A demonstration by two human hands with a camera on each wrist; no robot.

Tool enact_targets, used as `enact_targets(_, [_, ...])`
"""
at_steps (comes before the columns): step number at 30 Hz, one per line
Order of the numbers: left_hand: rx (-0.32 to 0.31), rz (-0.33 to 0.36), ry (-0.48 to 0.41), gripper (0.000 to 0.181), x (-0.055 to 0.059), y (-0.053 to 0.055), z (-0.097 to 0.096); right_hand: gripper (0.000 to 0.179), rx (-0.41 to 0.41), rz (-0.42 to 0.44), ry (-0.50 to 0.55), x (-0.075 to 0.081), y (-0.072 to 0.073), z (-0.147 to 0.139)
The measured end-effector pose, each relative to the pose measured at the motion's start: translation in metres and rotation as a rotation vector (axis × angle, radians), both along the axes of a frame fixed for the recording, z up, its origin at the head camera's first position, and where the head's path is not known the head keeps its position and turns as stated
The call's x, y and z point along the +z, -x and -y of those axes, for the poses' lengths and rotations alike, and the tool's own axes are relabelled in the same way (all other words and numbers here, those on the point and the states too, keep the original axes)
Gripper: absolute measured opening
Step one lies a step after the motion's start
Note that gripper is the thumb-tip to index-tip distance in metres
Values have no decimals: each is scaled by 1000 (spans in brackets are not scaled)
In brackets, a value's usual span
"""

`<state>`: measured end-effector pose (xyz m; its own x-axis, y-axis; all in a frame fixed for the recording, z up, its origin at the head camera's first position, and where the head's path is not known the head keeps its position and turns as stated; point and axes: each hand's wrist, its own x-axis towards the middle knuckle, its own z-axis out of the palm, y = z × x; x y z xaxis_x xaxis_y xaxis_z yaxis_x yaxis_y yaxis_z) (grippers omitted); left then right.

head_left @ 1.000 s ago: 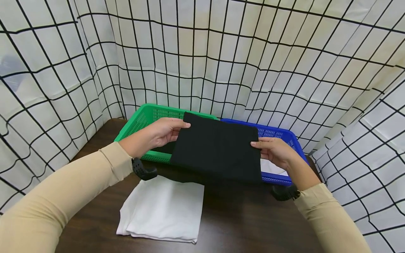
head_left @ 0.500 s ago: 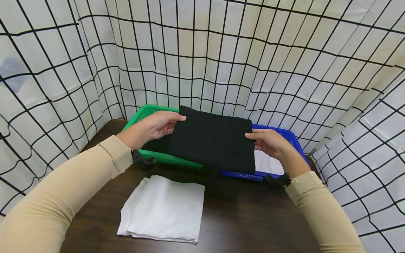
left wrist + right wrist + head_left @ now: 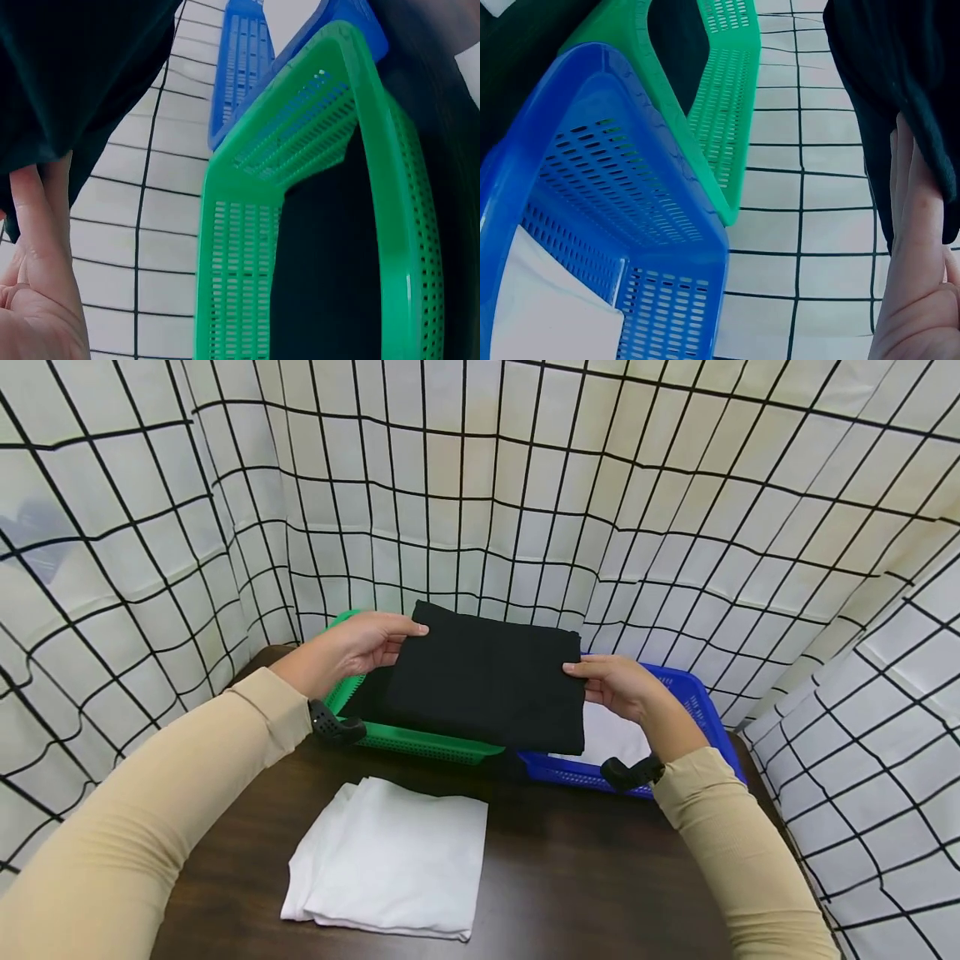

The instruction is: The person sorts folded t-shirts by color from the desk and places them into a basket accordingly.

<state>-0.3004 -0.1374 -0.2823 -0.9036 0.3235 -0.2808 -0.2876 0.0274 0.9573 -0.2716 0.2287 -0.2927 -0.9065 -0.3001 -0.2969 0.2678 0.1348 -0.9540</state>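
Observation:
A folded black cloth (image 3: 487, 681), perhaps a garment, hangs between both hands above the baskets. My left hand (image 3: 367, 642) pinches its upper left corner, thumb on top and fingers beneath. At the right edge, my right hand (image 3: 618, 685) grips the cloth the same way. Below it stands the green basket (image 3: 409, 300), with black fabric (image 3: 326, 255) lying inside. Beside that, the blue basket (image 3: 600, 195) holds a folded white cloth (image 3: 551, 307). The held cloth hides much of both baskets in the head view.
A folded white cloth (image 3: 390, 860) lies on the dark wooden table (image 3: 600, 877) in front of the baskets. White curtains (image 3: 525, 485) with a black grid pattern enclose the table at the back and sides.
Both hands have carried the black cloth left and farther back, higher in the head view, over the green basket. More of the blue basket shows now. The white cloth on the table stays put.

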Motion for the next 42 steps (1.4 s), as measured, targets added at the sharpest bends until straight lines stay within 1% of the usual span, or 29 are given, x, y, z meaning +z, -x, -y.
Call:
enact_targets(2, [3, -15, 13, 6, 0, 3, 2, 60, 3, -5, 4, 0, 3, 2])
enact_targets(7, [43, -29, 34, 16, 4, 9, 7, 24, -11, -9, 31, 2, 10, 10])
enact_targets(9, [51, -24, 40, 19, 4, 11, 9, 18, -30, -7, 38, 1, 14, 14])
enact_targets(14, [42, -27, 110, 31, 5, 17, 14, 19, -50, 1, 32, -1, 23, 22])
enact_targets(18, [58, -42, 162, 37, 7, 21, 16, 16, -62, 16, 43, -5, 30, 29])
enact_targets(20, [61, -48, 173, 40, 7, 23, 17, 21, -77, 21, 38, -7, 33, 32])
enact_targets(24, [60, -60, 229, 55, 6, 28, 20, 43, -81, 12, 6, -9, 37, 38])
enact_targets(26, [60, -68, 254, 61, 5, 30, 22, 50, -86, 1, -3, -11, 40, 41])
enact_targets(30, [71, -70, 260, 61, 0, 33, 27, 48, -118, -10, -21, -15, 44, 48])
enact_targets(34, [103, -60, 275, 60, -6, 34, 32, 49, -126, 8, -18, -21, 47, 56])
enact_targets(37, [128, -70, 298, 62, -10, 35, 37, 52, -133, 20, -3, -24, 50, 63])
enact_targets(39, [143, -76, 304, 61, -11, 37, 39, 49, -144, 23, 0, -24, 52, 66])
enact_targets(42, [161, -79, 297, 61, -11, 40, 40, 52, -155, 19, -17, -23, 53, 70])
